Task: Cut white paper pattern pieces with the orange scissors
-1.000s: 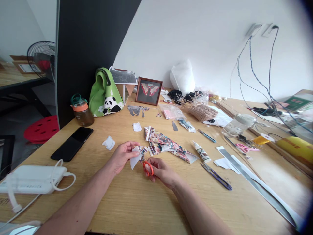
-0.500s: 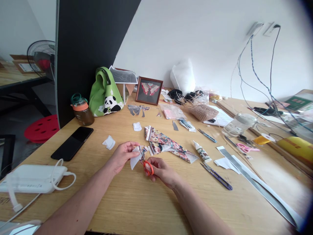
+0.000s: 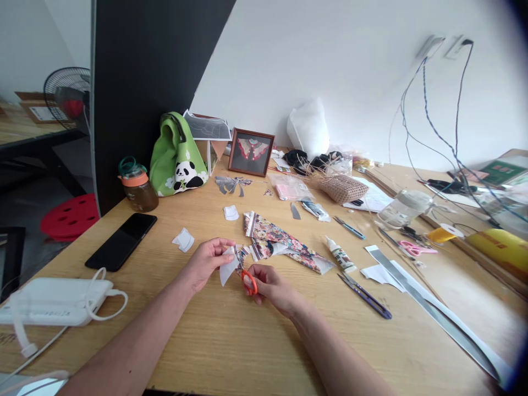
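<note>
Between the fingers of my left hand (image 3: 207,264) is a small fabric piece (image 3: 227,270), pale on the side facing me, with a patterned edge. My right hand (image 3: 266,286) grips orange-handled scissors (image 3: 249,281), thumb and fingers at the loops. The scissor blades point up and left and meet the fabric's right side; whether they are parted is too small to tell. Just beyond my hands lies a folded floral fabric (image 3: 284,242) with a striped border. Two small white pieces, a left one (image 3: 183,240) and a farther one (image 3: 231,213), rest on the table.
To the right are a glue bottle (image 3: 341,256), thread snips (image 3: 365,297), a blue craft knife (image 3: 350,227) and long grey strips (image 3: 433,313). At left lie a black phone (image 3: 121,241), a white power strip (image 3: 55,301) and a drink bottle (image 3: 140,190). A picture frame (image 3: 251,152) stands behind.
The scissors' handles have shifted very slightly left, toward the fabric piece. My left hand keeps its hold, and everything else lies as before.
</note>
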`<state>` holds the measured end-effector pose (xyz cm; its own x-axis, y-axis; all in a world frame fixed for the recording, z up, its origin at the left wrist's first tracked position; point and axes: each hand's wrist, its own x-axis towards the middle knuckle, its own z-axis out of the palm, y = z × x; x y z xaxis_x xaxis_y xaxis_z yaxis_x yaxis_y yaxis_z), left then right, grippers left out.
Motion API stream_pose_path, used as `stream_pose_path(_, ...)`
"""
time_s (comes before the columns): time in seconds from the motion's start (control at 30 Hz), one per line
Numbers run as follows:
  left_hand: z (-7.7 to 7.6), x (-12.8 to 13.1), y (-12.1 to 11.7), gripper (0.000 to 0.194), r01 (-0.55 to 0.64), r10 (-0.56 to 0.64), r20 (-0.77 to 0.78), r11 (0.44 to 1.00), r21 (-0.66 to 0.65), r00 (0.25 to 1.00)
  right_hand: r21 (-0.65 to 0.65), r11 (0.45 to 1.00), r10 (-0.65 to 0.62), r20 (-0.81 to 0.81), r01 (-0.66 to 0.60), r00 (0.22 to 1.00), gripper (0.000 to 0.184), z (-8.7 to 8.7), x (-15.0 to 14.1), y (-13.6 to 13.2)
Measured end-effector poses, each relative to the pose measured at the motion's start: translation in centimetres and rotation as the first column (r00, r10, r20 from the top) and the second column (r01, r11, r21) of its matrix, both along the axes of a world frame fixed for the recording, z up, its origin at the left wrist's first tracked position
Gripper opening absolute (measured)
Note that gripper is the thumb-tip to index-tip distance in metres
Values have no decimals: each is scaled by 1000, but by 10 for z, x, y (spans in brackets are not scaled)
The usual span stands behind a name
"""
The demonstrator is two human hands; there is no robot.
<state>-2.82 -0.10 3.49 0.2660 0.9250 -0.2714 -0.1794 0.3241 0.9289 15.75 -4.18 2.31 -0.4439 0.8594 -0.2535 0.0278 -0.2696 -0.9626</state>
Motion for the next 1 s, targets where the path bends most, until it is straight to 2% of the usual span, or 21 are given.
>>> stream_pose_path(0.6,0,1,-1,40,-16,16,-14,1000,-25,1000,29,1000,-4,31,3,1000,48,1,-2,-1)
stream_pose_path(1.0,4,4,-4,39,-62,62,-16,997,-52,998,93,995,-33,96,24,995,48,-5,-2,0)
